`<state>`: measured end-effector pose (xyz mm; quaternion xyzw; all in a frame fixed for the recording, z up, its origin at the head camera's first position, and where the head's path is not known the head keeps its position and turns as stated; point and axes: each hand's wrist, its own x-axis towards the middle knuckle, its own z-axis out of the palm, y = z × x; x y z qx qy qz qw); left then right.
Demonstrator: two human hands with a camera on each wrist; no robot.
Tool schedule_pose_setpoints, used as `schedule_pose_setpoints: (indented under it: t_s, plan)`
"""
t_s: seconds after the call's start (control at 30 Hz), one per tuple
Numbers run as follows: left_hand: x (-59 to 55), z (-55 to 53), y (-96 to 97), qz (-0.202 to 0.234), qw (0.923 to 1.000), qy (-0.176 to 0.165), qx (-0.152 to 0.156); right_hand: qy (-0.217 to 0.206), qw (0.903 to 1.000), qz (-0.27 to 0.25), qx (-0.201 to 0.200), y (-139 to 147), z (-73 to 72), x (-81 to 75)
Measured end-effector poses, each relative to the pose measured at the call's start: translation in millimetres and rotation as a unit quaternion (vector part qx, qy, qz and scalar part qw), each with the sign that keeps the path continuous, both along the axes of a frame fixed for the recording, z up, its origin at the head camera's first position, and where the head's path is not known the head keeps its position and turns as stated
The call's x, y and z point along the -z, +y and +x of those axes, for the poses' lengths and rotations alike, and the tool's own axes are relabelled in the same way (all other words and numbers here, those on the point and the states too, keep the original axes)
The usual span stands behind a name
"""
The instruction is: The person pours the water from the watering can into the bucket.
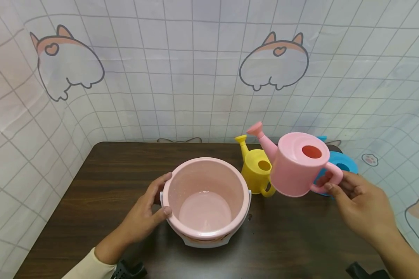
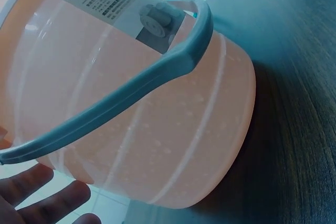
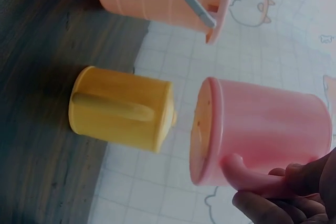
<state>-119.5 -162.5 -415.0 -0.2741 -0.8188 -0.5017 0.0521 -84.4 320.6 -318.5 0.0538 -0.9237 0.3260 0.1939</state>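
Observation:
A pink bucket with a pale handle stands upright on the dark table; no contents show inside. My left hand holds its left side, thumb over the rim and fingers along the outside. My right hand grips a pink watering can by its handle, raised above the table, its spout to the left. Just left of that can stands a yellow watering can, right of the bucket. Partly hidden behind the pink can and my right hand is a blue watering can.
A dark wood-grain table carries these things. White grid cloth with cartoon animals hangs behind it and at both sides. Dark straps show near my wrists at the bottom edge.

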Motion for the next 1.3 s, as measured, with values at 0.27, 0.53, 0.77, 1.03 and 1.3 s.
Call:
schedule_pose_setpoints:
  t_s: [0.27,0.53,0.77,1.03,1.3]
  plan:
    - [-1.1,1.4,1.4,-0.008,0.9997,-0.014,-0.018,0.020,0.9988,-0.003,-0.045,-7,2.8,-2.4]
    - [1.6,1.1,1.5,-0.001,0.9998,-0.016,-0.012,0.031,0.9971,0.005,-0.070,-12,5.7,-4.7]
    - [2.7,2.5,1.6,0.005,0.9998,-0.020,-0.009,0.039,0.9948,0.017,-0.092,-18,6.7,-7.6]
    - [2.8,1.7,1.4,0.000,1.0000,-0.009,-0.005,0.029,0.9926,0.029,-0.114,-26,7.2,-12.1]
    - [1.1,1.5,1.5,-0.002,0.9997,-0.021,-0.015,0.041,0.9902,0.043,-0.127,-30,4.2,-12.6]
